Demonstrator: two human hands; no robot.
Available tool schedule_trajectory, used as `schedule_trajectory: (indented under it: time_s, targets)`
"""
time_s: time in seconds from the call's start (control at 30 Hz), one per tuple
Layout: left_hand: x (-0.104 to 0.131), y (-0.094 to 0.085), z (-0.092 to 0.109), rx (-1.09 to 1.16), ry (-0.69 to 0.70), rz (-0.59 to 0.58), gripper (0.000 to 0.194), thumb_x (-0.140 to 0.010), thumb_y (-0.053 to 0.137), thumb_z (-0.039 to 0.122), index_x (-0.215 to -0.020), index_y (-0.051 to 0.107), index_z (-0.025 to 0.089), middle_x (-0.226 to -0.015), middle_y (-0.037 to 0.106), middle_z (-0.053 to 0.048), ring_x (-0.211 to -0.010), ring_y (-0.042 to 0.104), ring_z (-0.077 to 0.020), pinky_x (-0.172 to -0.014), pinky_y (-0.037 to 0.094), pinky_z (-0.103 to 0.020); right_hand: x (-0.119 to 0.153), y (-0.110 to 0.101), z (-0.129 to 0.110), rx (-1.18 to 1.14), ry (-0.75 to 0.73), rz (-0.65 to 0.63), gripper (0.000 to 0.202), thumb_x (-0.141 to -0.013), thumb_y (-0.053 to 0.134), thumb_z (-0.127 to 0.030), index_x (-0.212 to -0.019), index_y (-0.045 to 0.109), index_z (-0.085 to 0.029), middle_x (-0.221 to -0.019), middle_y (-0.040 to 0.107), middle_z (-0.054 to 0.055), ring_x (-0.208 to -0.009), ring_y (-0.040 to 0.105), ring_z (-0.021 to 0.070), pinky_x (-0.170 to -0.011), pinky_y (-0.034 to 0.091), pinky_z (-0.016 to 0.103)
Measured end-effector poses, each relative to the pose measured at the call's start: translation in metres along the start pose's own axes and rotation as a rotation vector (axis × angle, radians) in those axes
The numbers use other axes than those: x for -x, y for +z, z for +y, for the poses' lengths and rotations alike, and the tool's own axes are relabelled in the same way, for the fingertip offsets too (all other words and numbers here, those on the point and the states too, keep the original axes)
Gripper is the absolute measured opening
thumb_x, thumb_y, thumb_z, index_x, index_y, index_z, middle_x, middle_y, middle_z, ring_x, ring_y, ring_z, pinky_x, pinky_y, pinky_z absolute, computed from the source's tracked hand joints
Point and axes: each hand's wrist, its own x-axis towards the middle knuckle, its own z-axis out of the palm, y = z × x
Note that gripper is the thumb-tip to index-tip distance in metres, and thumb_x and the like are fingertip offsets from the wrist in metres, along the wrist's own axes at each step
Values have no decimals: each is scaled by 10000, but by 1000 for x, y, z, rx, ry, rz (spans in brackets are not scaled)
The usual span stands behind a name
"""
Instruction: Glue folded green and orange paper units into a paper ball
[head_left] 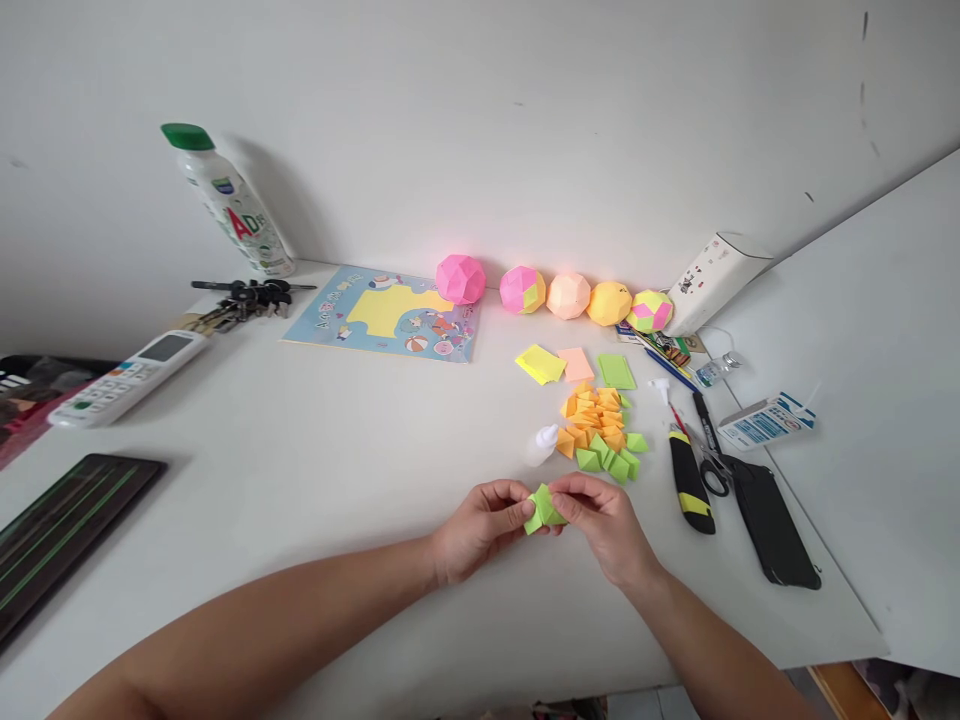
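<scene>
My left hand and my right hand both pinch a small green folded paper piece between thumbs and fingers, low over the white table. Just beyond them lie several loose green folded pieces and a pile of orange folded pieces. A white glue bottle stands to the left of the pile. Behind it are flat yellow sheets, a peach sheet and green sheets.
Faceted paper balls, such as a pink one, line the wall. A utility knife, scissors and a black pouch-like item lie right. Left are a remote control, a tall bottle and a dark-screened device.
</scene>
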Motion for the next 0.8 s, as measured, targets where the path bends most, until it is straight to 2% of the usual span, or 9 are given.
schedule_trajectory:
  time_s: [0.3, 0.53, 0.8]
  targets:
    - [1, 0, 0, -49, 0, 6, 182, -783, 659, 309, -730, 615, 141, -758, 691, -73, -809, 632, -187, -840, 415, -335, 3, 3, 0, 28, -8, 35, 151, -739, 709, -324, -809, 703, -190, -735, 677, 13, -562, 627, 150, -589, 550, 308]
    - [1, 4, 3, -70, -6, 33, 216, -747, 689, 340, -693, 615, 144, -730, 668, -55, -780, 615, -179, -802, 415, -313, 3, 4, 4, 36, -40, 55, 152, -736, 714, -331, -807, 710, -196, -776, 663, 13, -582, 635, 152, -595, 558, 306]
    - [1, 2, 1, -82, -20, 124, 235, -695, 734, 339, -657, 610, 143, -680, 605, -9, -688, 543, -129, -667, 368, -246, 6, 7, 6, 60, -80, 77, 136, -756, 694, -321, -825, 713, -205, -785, 642, 19, -627, 635, 160, -636, 555, 314]
